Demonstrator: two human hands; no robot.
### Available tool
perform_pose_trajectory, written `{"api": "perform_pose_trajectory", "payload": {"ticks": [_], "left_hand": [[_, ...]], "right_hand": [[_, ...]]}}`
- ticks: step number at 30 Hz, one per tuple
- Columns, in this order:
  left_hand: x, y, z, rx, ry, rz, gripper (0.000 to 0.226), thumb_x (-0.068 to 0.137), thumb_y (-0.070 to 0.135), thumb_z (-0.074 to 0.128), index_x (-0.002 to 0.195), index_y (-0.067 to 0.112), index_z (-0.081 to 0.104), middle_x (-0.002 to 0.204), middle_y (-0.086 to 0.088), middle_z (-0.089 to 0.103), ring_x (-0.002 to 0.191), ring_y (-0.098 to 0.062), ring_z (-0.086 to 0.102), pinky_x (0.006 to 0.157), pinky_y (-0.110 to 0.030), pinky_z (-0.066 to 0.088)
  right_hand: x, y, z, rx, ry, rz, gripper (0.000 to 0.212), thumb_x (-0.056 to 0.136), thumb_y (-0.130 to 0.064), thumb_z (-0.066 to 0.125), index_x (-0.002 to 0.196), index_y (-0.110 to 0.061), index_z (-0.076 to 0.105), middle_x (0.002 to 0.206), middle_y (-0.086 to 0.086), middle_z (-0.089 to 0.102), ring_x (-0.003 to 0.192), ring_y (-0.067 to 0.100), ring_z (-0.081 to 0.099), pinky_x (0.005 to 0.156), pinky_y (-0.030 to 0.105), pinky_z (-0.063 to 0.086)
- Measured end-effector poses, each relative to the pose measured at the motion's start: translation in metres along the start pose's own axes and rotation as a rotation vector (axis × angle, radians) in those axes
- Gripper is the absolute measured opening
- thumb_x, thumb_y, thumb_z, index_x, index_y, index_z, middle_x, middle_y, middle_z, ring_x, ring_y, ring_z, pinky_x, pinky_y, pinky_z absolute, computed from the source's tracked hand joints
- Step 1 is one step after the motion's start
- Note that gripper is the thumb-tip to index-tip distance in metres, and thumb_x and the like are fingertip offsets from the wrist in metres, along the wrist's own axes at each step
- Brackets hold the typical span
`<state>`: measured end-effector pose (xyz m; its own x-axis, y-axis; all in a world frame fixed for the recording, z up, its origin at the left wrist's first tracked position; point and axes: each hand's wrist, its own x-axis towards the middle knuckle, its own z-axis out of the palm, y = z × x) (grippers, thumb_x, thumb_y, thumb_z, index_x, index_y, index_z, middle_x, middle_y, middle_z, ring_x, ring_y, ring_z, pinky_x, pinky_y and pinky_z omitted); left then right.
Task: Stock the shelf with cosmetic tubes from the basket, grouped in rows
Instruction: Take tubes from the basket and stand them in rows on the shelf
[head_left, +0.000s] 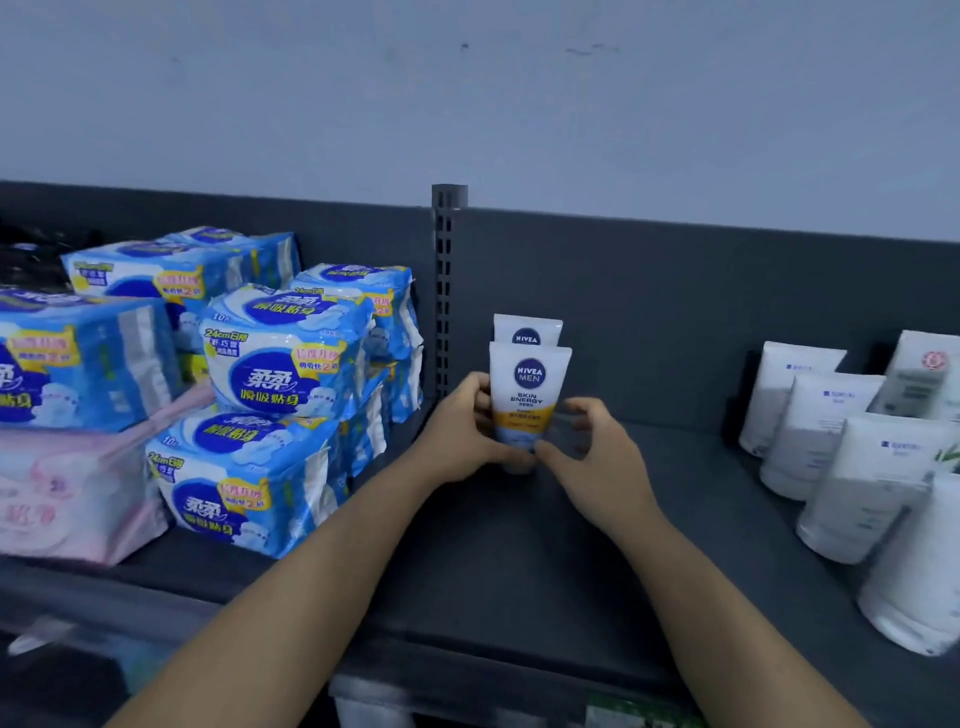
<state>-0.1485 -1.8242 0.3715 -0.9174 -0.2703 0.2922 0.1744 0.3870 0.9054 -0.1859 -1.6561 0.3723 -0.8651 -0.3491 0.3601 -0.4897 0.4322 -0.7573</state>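
A white and yellow Nivea Men tube (529, 395) stands cap-down on the dark grey shelf (519, 561), near its left upright. My left hand (460, 434) grips its lower left side. My right hand (592, 447) is curled at its lower right, thumb touching the cap end. A second Nivea tube (527, 331) stands directly behind it, mostly hidden. The basket is not in view.
Several white tubes (810, 431) stand in rows on the shelf's right side, running toward the front edge. Blue and pink wrapped packs (280, 364) are stacked left of the slotted upright post (444, 291). The back panel (675, 312) closes the shelf behind.
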Motion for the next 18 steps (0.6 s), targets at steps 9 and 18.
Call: {"api": "perform_pose_trajectory", "payload": {"ticks": [9, 18], "left_hand": [[0.005, -0.008, 0.013, 0.06, 0.095, 0.049, 0.062, 0.063, 0.004, 0.087, 0.11, 0.02, 0.051, 0.103, 0.001, 0.069, 0.09, -0.004, 0.068, 0.076, -0.024, 0.058], [-0.001, -0.008, 0.016, 0.032, 0.1, 0.018, 0.067, 0.066, -0.004, 0.083, 0.12, 0.011, 0.047, 0.109, 0.0, 0.066, 0.092, -0.001, 0.065, 0.078, -0.017, 0.055]], "right_hand": [[-0.001, 0.003, 0.003, -0.071, -0.07, -0.015, 0.06, 0.079, -0.035, 0.072, 0.13, -0.023, 0.042, 0.131, 0.0, 0.05, 0.12, 0.015, 0.048, 0.091, 0.028, 0.042], [-0.007, 0.005, 0.001, -0.1, -0.096, 0.012, 0.066, 0.081, -0.037, 0.07, 0.137, -0.018, 0.039, 0.137, 0.003, 0.045, 0.126, 0.018, 0.045, 0.093, 0.027, 0.039]]}}
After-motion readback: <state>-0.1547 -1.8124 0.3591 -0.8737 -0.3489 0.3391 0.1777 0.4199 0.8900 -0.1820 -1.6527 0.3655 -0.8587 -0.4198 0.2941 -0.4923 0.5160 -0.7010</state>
